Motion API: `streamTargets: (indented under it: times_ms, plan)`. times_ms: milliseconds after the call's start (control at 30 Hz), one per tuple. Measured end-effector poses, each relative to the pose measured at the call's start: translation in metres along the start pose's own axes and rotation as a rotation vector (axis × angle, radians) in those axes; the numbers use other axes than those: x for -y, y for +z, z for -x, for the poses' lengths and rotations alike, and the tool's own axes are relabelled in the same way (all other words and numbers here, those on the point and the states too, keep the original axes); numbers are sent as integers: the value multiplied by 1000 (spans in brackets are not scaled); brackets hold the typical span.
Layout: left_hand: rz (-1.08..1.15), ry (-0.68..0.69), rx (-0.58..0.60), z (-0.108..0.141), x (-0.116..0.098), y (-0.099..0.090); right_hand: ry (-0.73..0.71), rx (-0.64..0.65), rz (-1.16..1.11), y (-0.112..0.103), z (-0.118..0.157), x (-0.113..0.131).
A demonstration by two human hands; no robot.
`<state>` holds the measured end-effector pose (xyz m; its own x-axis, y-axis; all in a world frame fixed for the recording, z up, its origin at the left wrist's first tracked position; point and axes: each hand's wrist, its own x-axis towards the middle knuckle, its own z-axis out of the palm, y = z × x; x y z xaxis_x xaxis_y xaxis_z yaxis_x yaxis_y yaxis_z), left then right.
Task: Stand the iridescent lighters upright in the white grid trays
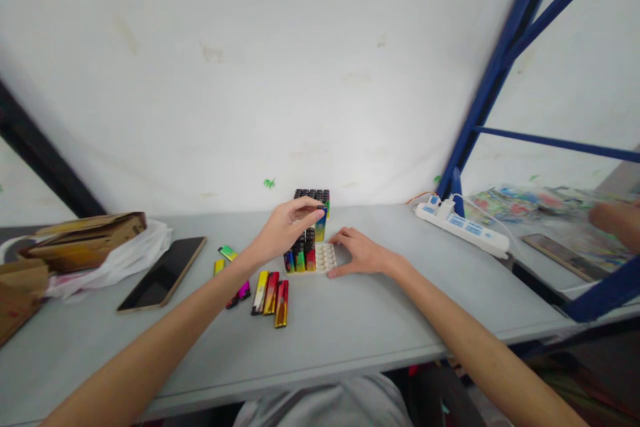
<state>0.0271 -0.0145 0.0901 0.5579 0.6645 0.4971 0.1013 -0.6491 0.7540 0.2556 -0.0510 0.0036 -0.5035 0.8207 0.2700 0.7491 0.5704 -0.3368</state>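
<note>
A lighter (321, 228) with a blue and yellow body stands upright between the thumb and fingers of my left hand (285, 227), above the white tray (327, 257). My right hand (363, 253) grips the tray's right end, thumb at the near corner and fingers at the far one. Rows of round holes show in the tray's right part. Several colourful lighters with black tops (301, 261) stand in its left part, partly hidden by my left hand. Behind it, against the wall, is another group of upright lighters (320, 194).
Loose lighters (271, 293) lie in front of the tray and to its left. Further left are a phone (164, 273), a white plastic bag (113, 257) and cardboard boxes (95, 240). A power strip (463, 227) lies at right beside a blue metal frame (480, 100); another person's hand (617, 221) is beyond.
</note>
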Motion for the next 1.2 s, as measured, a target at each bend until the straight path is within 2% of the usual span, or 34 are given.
streamTargets:
  times_ms: [133, 267, 433, 733, 900, 1033, 1133, 1200]
  plan:
    - [-220, 17, 206, -14, 9, 0, 2, -5, -5, 1, 0, 0]
    - [-395, -31, 291, -17, 21, -4, 0, -13, -14, 3, 0, -3]
    - [-425, -70, 378, -19, 21, -4, -17, -10, -12, 4, -1, -6]
    - [-408, 8, 332, -22, 28, 1, -18, -7, -10, 2, -1, -4]
    - [-414, -37, 333, -19, 22, 0, -15, -2, -4, 2, 0, -3]
    - [-402, -40, 191, -6, 13, -22, -14, 2, -7, 0, 0, -1]
    - [-586, -53, 96, 19, 17, -49, -28, -1, -12, -1, 0, 0]
    - [-704, -104, 111, 42, 23, -67, -34, 0, -17, 0, 0, -1]
